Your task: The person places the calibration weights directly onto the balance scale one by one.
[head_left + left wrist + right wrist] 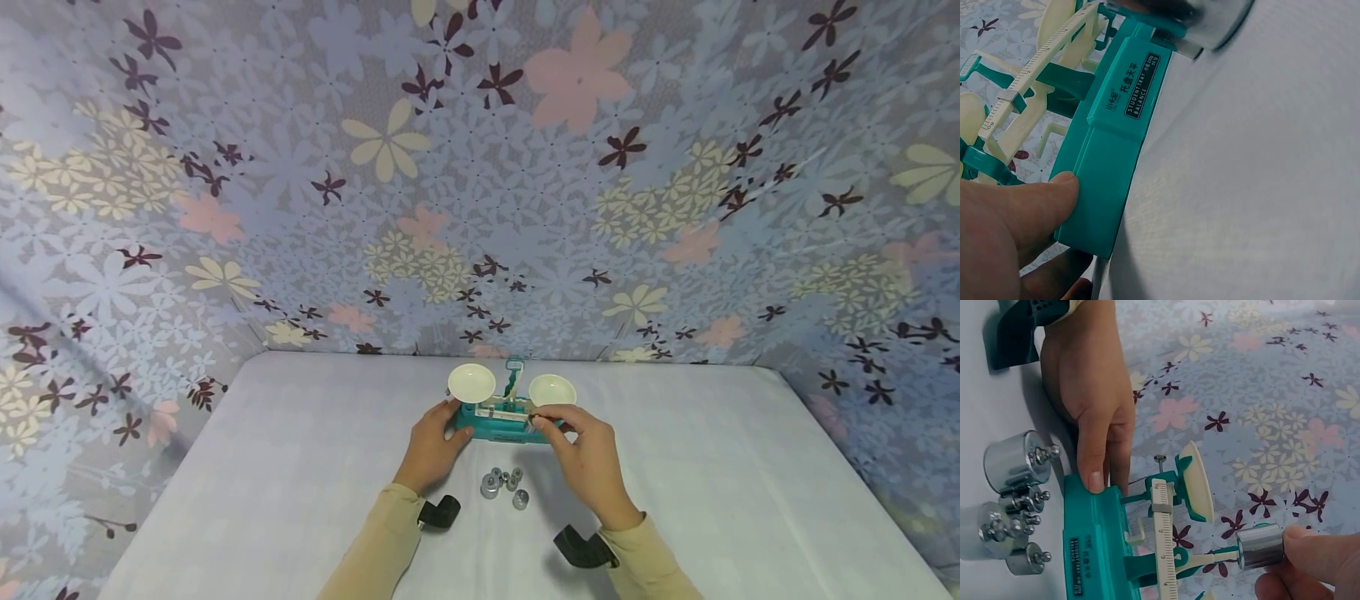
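Observation:
A teal student tray balance [495, 429] stands on the table with a white ruled beam [1162, 537] and two cream pans. My left hand [432, 446] grips the left end of its base, thumb [1065, 187] on the front face. Just in front of the right pan [552, 389] is my right hand [588, 458], pinching a shiny cylindrical metal weight [1260, 545] between thumb and fingers. The left pan [472, 383] bears nothing. Between my forearms, nearer to me, stand several knobbed metal weights [491, 486] of different sizes.
A white cloth covers the table [315, 433]. Behind it hangs a flower-patterned curtain [480, 183], close to the back of the balance. Black wrist mounts [585, 548] stick out inward from both sleeves, near the loose weights.

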{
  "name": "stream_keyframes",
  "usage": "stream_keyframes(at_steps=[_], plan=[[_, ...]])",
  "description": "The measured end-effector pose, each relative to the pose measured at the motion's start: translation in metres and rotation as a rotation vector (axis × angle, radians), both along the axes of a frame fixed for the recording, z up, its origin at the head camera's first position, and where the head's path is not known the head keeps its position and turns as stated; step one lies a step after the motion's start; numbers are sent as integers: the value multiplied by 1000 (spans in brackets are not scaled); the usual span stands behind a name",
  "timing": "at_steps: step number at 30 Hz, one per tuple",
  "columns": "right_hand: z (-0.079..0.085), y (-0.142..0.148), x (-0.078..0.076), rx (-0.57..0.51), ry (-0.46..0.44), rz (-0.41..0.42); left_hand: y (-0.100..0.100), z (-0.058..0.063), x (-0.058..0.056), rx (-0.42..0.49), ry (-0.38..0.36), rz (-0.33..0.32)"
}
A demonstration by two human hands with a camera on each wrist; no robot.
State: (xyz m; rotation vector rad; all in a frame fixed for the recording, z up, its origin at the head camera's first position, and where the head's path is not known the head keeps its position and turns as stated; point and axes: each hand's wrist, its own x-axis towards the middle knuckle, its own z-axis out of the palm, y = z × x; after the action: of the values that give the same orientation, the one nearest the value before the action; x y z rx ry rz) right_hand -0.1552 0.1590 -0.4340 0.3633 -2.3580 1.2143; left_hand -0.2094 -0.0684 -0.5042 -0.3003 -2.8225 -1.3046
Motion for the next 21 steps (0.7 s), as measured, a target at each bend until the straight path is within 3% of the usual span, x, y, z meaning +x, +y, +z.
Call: stream_keyframes(at_steps=[10, 21], plan=[[1, 2, -9, 27, 34, -63, 0, 1, 1, 15, 0, 4], [-1, 7, -21, 3, 80, -77, 0, 0, 1, 17, 41, 2]])
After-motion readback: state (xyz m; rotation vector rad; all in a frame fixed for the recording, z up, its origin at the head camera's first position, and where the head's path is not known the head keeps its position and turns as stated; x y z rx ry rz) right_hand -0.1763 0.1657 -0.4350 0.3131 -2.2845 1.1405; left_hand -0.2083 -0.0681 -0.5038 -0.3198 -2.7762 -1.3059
